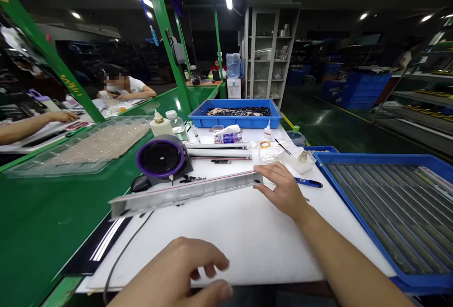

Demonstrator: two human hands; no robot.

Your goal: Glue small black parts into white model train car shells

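Note:
My right hand grips the right end of a long grey metal strip, which hangs a little above the white work mat, slanting down to the left. My left hand hovers at the near edge of the mat with its fingers curled towards the thumb; nothing shows between them. A blue pen lies just right of my right hand. Two more long strips lie flat behind the lifted one.
A round black-and-purple device stands at the left, its cable running to the front edge. A blue tray of long strips fills the right. A blue bin, bottles, tape and a small dish sit behind. Other people work at the left bench.

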